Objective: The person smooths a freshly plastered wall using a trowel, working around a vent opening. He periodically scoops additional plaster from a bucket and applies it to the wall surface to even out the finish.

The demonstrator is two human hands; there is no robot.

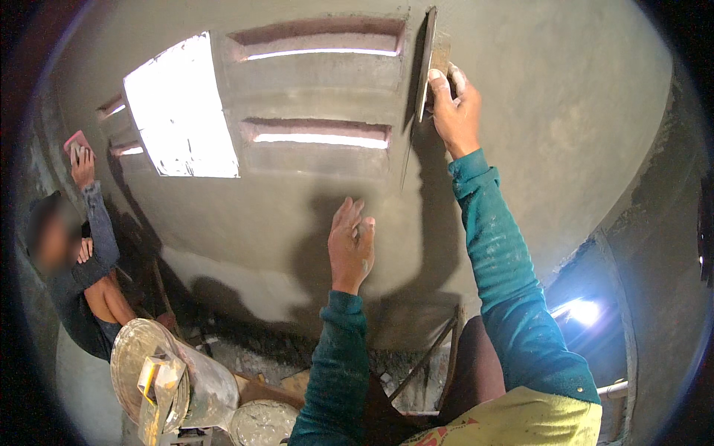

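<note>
My right hand [457, 111] grips a plastering trowel [426, 67] by its tan handle. The thin, long blade is seen nearly edge-on, upright by the grey plastered wall [550, 126], just right of the upper slot; whether its edge touches the plaster I cannot tell. Lower and to the left, my left hand [352, 249] is raised before the wall with its fingers loosely stretched and nothing in them. Wet-looking smears mark both hands. A thin vertical line runs down the plaster below the trowel.
Two recessed slots [316, 134] and a bright square opening [182, 108] break the wall. At lower left stands a bucket [212, 379] with a yellow-handled tool [152, 386] on it, beside a container of wet mortar [264, 424]. A co-worker [82, 282] holds a pink pad [76, 140]. A lamp [584, 312] glares at right.
</note>
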